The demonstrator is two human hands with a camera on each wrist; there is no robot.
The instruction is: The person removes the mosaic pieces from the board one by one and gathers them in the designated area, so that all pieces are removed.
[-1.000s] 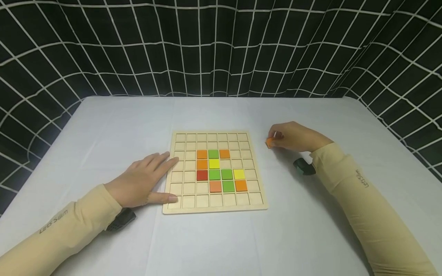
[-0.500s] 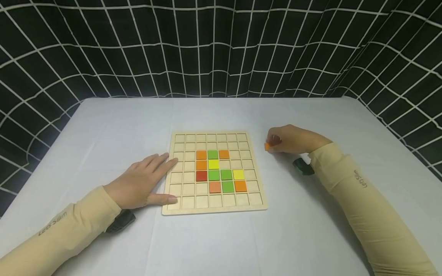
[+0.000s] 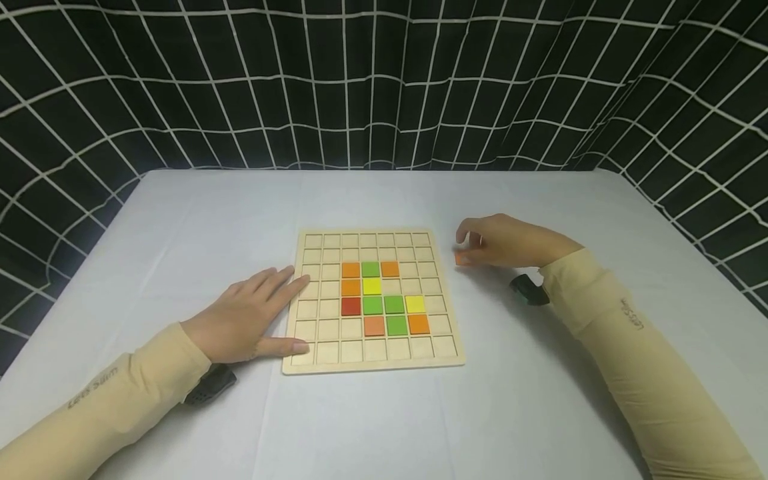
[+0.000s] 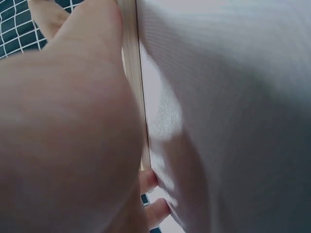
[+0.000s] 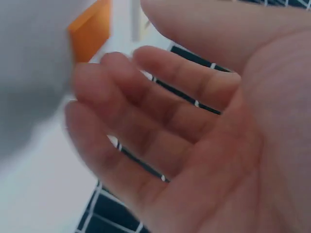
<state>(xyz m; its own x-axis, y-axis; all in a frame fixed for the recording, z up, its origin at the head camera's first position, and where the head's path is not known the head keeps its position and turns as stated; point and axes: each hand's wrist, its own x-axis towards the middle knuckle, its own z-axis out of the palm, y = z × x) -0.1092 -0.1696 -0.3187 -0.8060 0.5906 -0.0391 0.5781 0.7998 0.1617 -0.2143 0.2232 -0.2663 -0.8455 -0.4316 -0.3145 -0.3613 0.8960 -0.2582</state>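
A wooden grid board (image 3: 451, 353) lies on the white cloth, several coloured square tiles in its cells. My left hand (image 3: 246, 313) rests at its left edge, fingers spread flat, with index finger and thumb over the rim. Right of the board is my right hand (image 3: 504, 241), low over the cloth, its index finger and thumb apart. An orange tile (image 3: 459, 258) is at its thumb tip, partly hidden. In the right wrist view, the orange tile (image 5: 91, 29) stands on edge just beyond loosely curved fingers (image 5: 131, 116); whether they touch it is unclear.
White cloth (image 3: 360, 427) covers the table. A black curtain with white grid lines (image 3: 384, 87) rises behind and along the sides. Dark wrist devices (image 3: 528, 290) sit under both sleeves.
My right hand has shifted slightly left with the orange tile, towards the board. Its index finger has lifted away from the tile and thumb. The left hand and board stay put.
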